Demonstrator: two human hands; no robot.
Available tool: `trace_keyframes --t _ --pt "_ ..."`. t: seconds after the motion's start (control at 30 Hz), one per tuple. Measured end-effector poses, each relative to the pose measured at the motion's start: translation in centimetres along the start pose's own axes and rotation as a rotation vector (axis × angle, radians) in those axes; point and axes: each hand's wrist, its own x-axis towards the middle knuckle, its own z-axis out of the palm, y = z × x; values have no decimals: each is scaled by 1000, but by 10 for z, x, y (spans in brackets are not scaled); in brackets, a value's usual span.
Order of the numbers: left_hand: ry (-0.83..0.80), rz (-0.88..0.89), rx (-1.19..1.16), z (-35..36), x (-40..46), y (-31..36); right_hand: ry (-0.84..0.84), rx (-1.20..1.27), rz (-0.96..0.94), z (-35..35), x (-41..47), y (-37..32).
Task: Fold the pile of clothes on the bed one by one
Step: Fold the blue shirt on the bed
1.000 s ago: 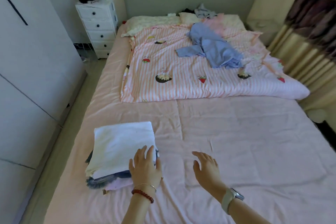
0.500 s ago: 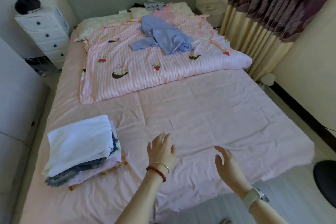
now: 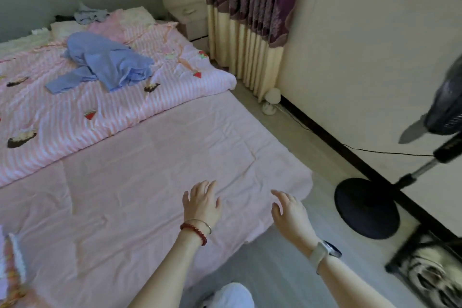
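Both hands hover empty over a creased pink sheet [image 3: 155, 182], fingers spread and relaxed: the left hand [image 3: 201, 204] wears bead and wire bracelets, the right hand [image 3: 291, 215] a smartwatch. Far ahead and left of them, a crumpled blue garment [image 3: 105, 64] lies on a pink striped quilt [image 3: 75, 112]. No writing is readable.

Both arms stretched fwd, palms down. Left hand [image 3: 202, 204] w/ fingers spread and relaxed, holding nothing, beaded bracelet [image 3: 193, 232] plus thin bangle on wrist. Right hand [image 3: 290, 215] out to the side, fingers loosely extended, thumb apart, nothing held, watch [image 3: 325, 252] on wrist.
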Motion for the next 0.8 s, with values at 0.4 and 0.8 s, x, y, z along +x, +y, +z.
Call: trace_keyframes --t 0.4,0.8 --pt "-24 247 39 36 184 228 98 28 170 -124 144 172" --pt "10 -98 -138 -9 369 296 -181 -140 -67 -194 409 179"
